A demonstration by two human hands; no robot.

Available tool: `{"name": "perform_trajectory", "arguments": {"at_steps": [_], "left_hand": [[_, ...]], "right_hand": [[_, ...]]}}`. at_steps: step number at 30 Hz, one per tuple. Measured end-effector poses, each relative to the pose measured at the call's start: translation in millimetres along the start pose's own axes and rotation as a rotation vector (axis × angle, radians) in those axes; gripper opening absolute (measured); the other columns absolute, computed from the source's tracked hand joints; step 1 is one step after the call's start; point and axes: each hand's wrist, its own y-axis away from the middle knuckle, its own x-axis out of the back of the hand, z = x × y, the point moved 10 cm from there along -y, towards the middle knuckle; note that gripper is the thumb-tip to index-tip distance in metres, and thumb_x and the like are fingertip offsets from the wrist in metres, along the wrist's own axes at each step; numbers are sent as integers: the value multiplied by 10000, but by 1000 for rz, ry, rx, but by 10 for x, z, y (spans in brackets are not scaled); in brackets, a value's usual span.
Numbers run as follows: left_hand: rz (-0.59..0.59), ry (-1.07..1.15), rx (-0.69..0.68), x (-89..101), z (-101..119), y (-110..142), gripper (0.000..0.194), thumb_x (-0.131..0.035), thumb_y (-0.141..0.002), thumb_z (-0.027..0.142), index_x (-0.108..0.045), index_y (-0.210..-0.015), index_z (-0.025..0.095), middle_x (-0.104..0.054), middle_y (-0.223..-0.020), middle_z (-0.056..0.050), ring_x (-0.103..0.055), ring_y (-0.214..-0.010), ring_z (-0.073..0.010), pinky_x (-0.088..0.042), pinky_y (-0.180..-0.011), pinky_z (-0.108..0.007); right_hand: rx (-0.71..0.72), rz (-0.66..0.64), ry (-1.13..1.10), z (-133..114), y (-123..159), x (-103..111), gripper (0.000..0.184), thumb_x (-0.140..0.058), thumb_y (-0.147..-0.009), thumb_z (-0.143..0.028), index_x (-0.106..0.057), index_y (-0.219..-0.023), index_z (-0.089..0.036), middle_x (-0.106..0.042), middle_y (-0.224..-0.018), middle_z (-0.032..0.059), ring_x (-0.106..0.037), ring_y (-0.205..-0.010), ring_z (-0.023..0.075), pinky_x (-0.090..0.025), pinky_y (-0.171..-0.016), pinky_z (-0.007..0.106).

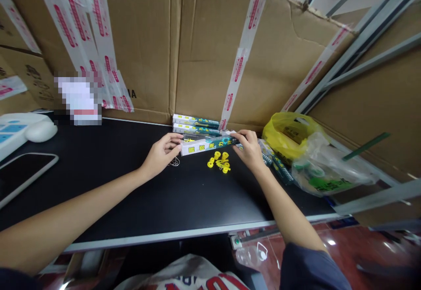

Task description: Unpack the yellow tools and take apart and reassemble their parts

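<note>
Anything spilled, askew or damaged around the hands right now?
No spill shows. The small yellow parts lie loose in an untidy cluster on the black table, just this side of the held box. Behind, the cardboard panel has a ragged top edge, possibly torn.

Left hand (161, 155) pinches left end of a narrow white-and-green box (210, 144); right hand (249, 150) grips its right end, box slightly tilted over black tabletop (190, 204). Yellow plastic pieces (217, 155) lie loose just in front, metal rings (174, 162) by left hand. Two similar boxes (184, 128) behind. Right side: more printed boxes (283, 170), yellow bag (291, 128), clear bag (338, 163). Far left: dark-screened device (24, 178). Taped cardboard (204, 71) stands behind.
</note>
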Motion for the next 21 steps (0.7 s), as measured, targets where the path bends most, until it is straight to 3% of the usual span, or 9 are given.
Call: {"name": "perform_trajectory", "arguments": {"at_steps": [13, 21], "left_hand": [[-38, -3, -17, -48, 48, 19, 211, -583, -820, 277, -599, -991, 156, -664, -964, -65, -670, -807, -153, -574, -688, -245], [-52, -51, -1, -74, 34, 31, 257, -617, -787, 284, -594, -1016, 169, -662, -983, -56, -659, -772, -143, -557, -591, -198]], "right_hand": [[-17, -9, -10, 77, 2, -17, 387, -596, -799, -158, -583, -1173, -256, -543, -1068, 96, -493, -1004, 276, -484, -841, 433], [-22, -21, -1, 54, -1, -26, 367, -582, -806, -161, -588, -1163, -248, -542, -1063, 92, -491, -990, 267, -479, -848, 420]]}}
